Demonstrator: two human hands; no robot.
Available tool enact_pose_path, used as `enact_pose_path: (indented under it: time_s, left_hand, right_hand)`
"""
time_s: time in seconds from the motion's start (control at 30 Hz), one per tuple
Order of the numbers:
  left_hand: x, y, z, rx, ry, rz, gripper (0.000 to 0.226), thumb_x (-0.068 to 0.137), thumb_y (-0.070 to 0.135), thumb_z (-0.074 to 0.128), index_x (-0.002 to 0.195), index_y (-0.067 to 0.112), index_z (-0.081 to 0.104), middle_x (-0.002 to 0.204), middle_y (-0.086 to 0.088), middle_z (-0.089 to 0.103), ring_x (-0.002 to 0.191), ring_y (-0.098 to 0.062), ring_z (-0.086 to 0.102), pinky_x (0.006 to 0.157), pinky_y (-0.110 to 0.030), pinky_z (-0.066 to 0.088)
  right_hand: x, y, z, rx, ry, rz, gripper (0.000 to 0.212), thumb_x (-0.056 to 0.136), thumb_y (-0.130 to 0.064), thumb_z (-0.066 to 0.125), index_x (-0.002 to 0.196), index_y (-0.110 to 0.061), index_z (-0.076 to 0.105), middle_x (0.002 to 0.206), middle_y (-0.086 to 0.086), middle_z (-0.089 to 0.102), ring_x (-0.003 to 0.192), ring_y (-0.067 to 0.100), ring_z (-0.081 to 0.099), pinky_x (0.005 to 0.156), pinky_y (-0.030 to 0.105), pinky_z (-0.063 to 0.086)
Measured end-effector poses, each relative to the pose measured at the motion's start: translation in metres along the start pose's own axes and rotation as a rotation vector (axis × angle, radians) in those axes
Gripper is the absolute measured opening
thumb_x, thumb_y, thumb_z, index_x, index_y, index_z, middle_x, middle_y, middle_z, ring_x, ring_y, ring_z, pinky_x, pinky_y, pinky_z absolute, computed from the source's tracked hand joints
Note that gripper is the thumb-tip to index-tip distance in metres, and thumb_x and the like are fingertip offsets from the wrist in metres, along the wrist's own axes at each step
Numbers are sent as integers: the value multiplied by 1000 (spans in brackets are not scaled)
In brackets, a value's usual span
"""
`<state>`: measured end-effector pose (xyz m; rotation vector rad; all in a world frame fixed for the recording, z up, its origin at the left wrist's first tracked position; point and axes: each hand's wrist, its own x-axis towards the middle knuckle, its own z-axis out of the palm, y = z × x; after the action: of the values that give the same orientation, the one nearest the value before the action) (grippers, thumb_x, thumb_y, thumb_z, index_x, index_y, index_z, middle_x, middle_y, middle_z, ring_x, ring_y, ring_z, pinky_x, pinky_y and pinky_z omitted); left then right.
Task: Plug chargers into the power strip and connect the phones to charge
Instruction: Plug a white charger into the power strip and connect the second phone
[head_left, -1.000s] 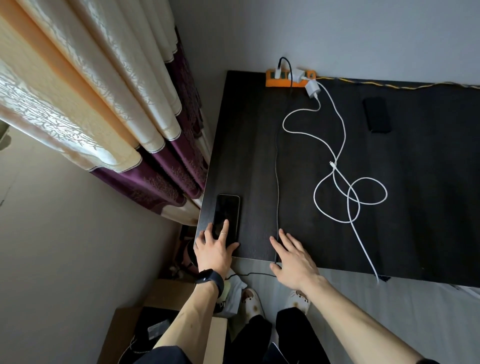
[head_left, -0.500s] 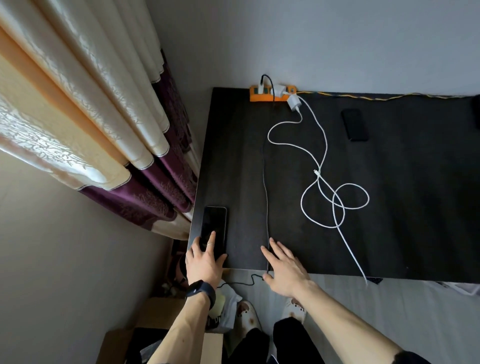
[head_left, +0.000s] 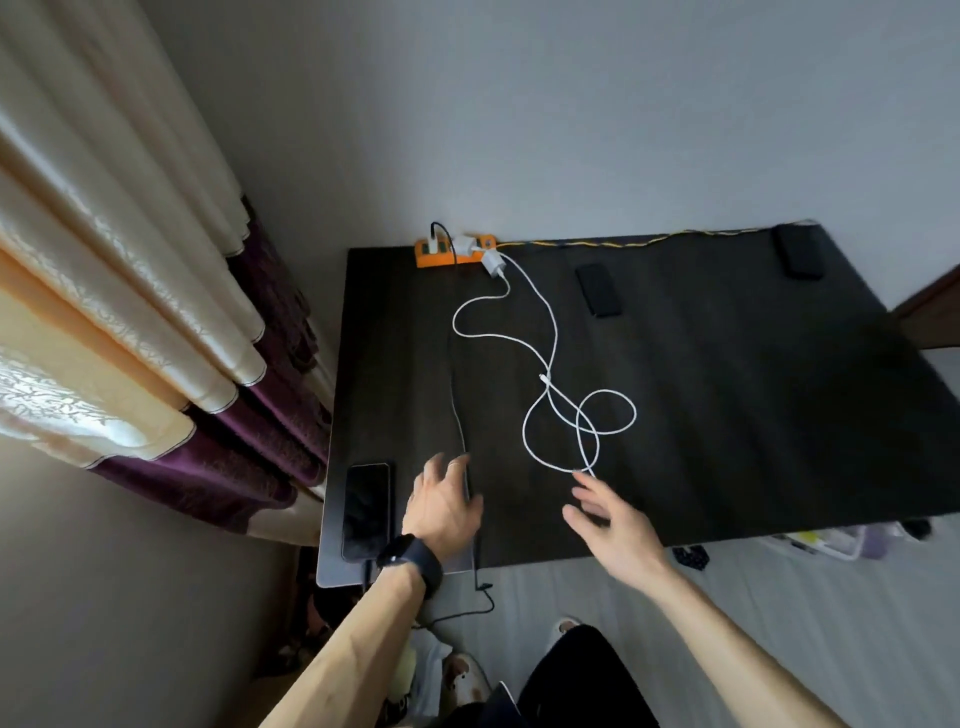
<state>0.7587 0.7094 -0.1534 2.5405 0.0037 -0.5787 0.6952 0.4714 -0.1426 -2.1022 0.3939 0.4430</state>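
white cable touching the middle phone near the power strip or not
Apart: the head view shows bare table between the white cable and the middle phone.

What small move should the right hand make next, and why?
Probably the right hand, open, should close on the white charging cable lying just beyond its fingertips. The black phone near the left table edge seems already joined to the thin black cable, while the black phone at the far side lies with no cable.
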Motion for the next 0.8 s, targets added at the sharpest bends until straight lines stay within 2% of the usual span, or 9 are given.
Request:
enact_pose_path:
  time_s: [0.1, 0.23, 0.37, 0.5, 0.67, 0.8]
  left_hand:
    - [17, 41, -4, -8, -1, 96, 63, 92, 32, 59, 150, 23, 36, 155, -11, 32, 137, -35, 38, 113, -38, 34]
    - [45, 89, -1, -3, -8, 164, 62, 92, 29, 60, 149, 22, 38, 154, -9, 33, 137, -34, 38, 114, -38, 33]
    - [83, 135, 13, 12, -35, 160, 62, 92, 31, 61, 149, 22, 40, 152, -7, 36, 135, -32, 41, 114, -39, 34]
    - [137, 181, 29, 29, -51, 109, 62, 91, 33, 60, 149, 23, 40, 151, -6, 38, 135, -29, 42, 112, -38, 37]
    - [222, 240, 52, 54, -65, 48, 65, 91, 35, 60, 150, 22, 37, 154, -10, 32, 139, -33, 37, 115, -39, 33]
    - [291, 278, 75, 81, -39, 13, 71, 91, 44, 60, 152, 23, 31, 158, -16, 22, 142, -37, 31, 117, -42, 30]
  right_hand:
    - [-2, 4, -46, 83, 137, 9, 44, 93, -37, 66, 135, -40, 54, 125, -18, 65, 120, 2, 60, 105, 24, 41]
    - [15, 5, -98, 96, 216, 11, 42, 95, -35, 64, 136, -35, 56, 130, -14, 65, 120, 4, 58, 104, 23, 39]
    - [55, 15, -144, 28, 216, 11, 44, 96, -38, 62, 139, -32, 54, 137, -12, 61, 126, 7, 55, 107, 25, 39]
    - [115, 36, -187, -129, 139, 20, 53, 96, -44, 59, 145, -28, 48, 147, -7, 54, 136, 13, 48, 112, 31, 38]
    - [207, 70, -228, -374, 37, 48, 59, 97, -50, 53, 151, -29, 38, 161, -1, 34, 147, 24, 32, 118, 39, 32]
    - [272, 100, -245, -644, -80, 99, 70, 97, -60, 42, 157, -41, 12, 169, 1, -1, 154, 35, 0, 122, 57, 18]
